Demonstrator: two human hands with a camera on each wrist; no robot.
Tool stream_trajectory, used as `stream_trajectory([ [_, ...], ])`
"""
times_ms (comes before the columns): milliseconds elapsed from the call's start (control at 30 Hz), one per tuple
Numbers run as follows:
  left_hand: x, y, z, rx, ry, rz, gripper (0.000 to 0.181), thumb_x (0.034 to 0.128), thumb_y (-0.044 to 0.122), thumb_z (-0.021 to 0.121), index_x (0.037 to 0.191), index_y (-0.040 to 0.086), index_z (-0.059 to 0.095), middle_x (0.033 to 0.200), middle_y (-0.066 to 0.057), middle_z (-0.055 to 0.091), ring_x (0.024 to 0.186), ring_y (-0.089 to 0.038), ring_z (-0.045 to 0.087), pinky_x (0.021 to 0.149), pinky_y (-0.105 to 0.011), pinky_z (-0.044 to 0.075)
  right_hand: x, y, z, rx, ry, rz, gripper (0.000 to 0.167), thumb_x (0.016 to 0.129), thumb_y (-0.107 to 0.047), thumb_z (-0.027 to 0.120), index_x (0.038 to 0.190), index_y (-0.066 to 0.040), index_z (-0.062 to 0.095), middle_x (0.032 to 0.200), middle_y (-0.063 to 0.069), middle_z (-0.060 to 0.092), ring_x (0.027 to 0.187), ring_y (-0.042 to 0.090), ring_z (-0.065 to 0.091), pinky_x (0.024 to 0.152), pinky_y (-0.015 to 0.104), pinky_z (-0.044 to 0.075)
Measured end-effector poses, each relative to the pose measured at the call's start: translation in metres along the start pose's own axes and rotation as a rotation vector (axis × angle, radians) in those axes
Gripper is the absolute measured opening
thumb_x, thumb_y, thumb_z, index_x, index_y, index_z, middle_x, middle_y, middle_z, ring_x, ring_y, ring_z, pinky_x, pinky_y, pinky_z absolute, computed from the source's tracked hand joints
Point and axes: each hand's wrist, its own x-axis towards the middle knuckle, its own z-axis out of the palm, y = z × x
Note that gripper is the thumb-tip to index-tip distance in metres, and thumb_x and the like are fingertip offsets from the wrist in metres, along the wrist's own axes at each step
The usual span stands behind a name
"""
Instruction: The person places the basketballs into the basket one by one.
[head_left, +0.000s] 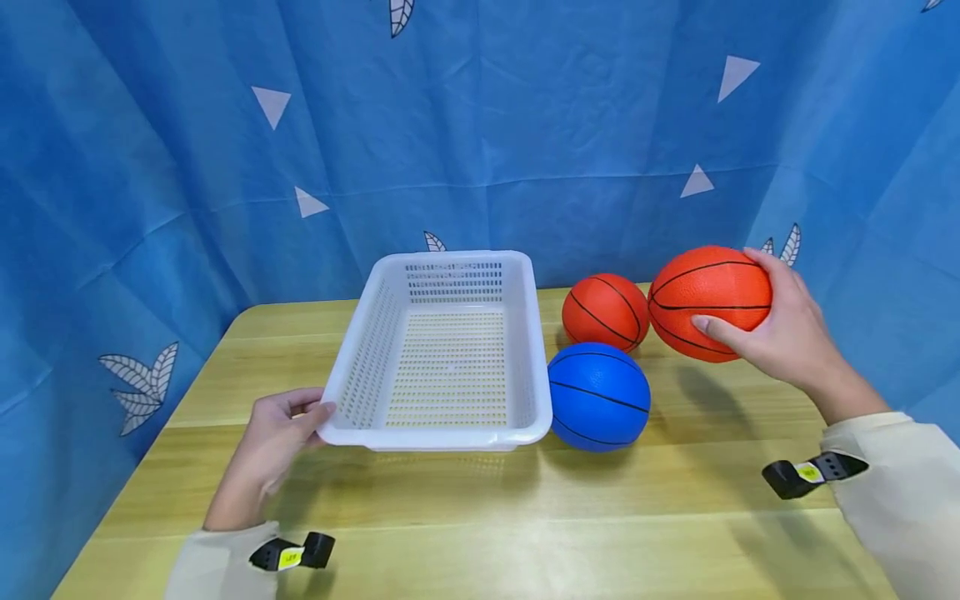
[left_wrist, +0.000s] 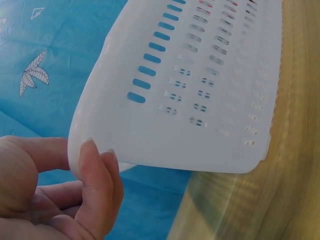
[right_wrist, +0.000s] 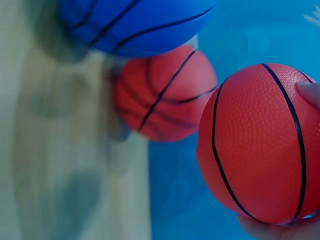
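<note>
The left hand (head_left: 273,442) pinched a basket (head_left: 435,437) by its corner; the right hand (head_left: 791,337) gripped a raised red ball (head_left: 705,292)

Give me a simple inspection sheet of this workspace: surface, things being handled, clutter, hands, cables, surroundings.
Surface: wooden table with visible grain.
Things: white basket with slotted walls; held red ball; second red ball and blue ball to the basket's right.
Clutter: nothing seen.
Hands: left hand grips the basket's near left corner; right hand holds a red ball above the table.
Cables: nothing seen.
Surroundings: blue curtain printed with triangles and leaves.
</note>
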Motion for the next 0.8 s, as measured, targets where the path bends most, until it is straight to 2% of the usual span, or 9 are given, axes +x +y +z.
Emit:
stream_trajectory([
  [167, 0.001, -0.001, 0.001, -0.001, -0.005, -0.005, 0.039, 0.0957, 0.011, 0.053, 0.128, -0.009, 0.05, 0.116, -0.025, 0.054, 0.089, -0.021, 0.062, 0.073, -0.029, 0.057, 0.009, -0.025, 0.004, 0.031, -0.003, -0.053, 0.089, 0.078, -0.033, 0.073, 0.149, -0.02, 0.021, 0.14, 0.023, 0.034, 0.113, 0.046, 0.039, 0.076, 0.063, 0.042],
  [400, 0.001, -0.001, 0.001, 0.002, -0.004, -0.009, 0.039, 0.0957, 0.011, 0.053, 0.129, -0.009, 0.049, 0.117, -0.025, 0.053, 0.089, -0.022, 0.062, 0.073, -0.029, 0.057, 0.013, -0.058, 0.026, 0.108, -0.065, -0.135, 0.086, 0.078, -0.033, 0.073, 0.148, -0.022, 0.024, 0.139, 0.019, 0.035, 0.112, 0.042, 0.044, 0.078, 0.064, 0.047],
  [800, 0.002, -0.002, 0.0, -0.001, -0.008, 0.007, 0.038, 0.0955, 0.01, 0.053, 0.128, -0.01, 0.05, 0.114, -0.026, 0.054, 0.088, -0.022, 0.063, 0.072, -0.029, 0.057, 0.018, -0.11, 0.063, 0.111, -0.178, -0.291, 0.084, 0.076, -0.036, 0.074, 0.145, -0.023, 0.028, 0.137, 0.012, 0.04, 0.114, 0.034, 0.048, 0.081, 0.057, 0.05],
])
